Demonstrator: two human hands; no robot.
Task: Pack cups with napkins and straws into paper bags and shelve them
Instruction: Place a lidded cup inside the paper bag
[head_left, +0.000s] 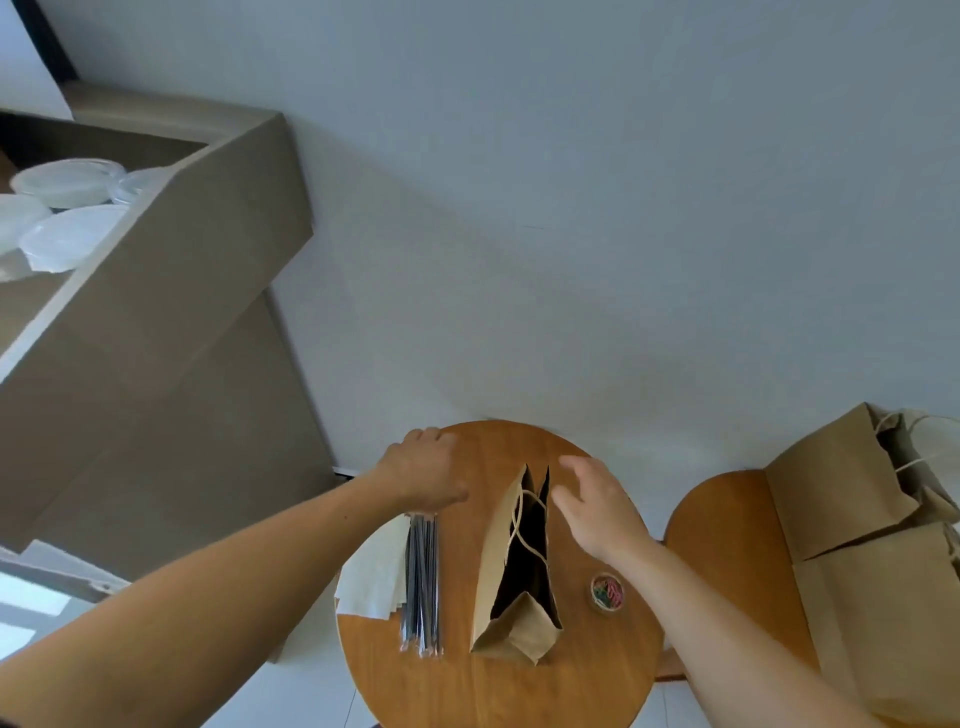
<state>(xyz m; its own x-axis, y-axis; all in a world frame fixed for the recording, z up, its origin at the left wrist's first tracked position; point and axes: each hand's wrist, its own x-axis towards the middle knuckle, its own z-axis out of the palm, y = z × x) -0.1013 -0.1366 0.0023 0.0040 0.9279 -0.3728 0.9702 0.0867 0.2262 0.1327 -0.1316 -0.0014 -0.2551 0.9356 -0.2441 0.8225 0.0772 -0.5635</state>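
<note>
Fingers (574, 462) of the right hand (597, 512) are seen spread wide and relaxed, with nothing held, just beside the right edge of the mouth of a brown paper bag (493, 571); whether that edge is touched cannot be told. The bag is stood upright near the middle of a round wooden surface (467, 686), its mouth open and its twisted cord handles hanging into the dark inside. The left hand (423, 470) is held over the far left part of the same surface, just beyond the far ends of a bundle of wrapped straws (422, 582). Only its back is shown and its fingers are bent away out of sight, so it cannot be told whether anything is gripped. The straws are laid flat to the left of the bag, apart from it, and are set against a stack of white napkins (374, 577) that overhangs the left rim. A small round tub of coloured paper clips (607, 592) is placed to the right of the bag, near the right wrist. On a second wooden surface (717, 545) at the right, folded paper bags (857, 519) are piled. On a grey-brown shelf (171, 270) at the left, clear plastic containers (62, 218), possibly lidded cups, are kept.
</note>
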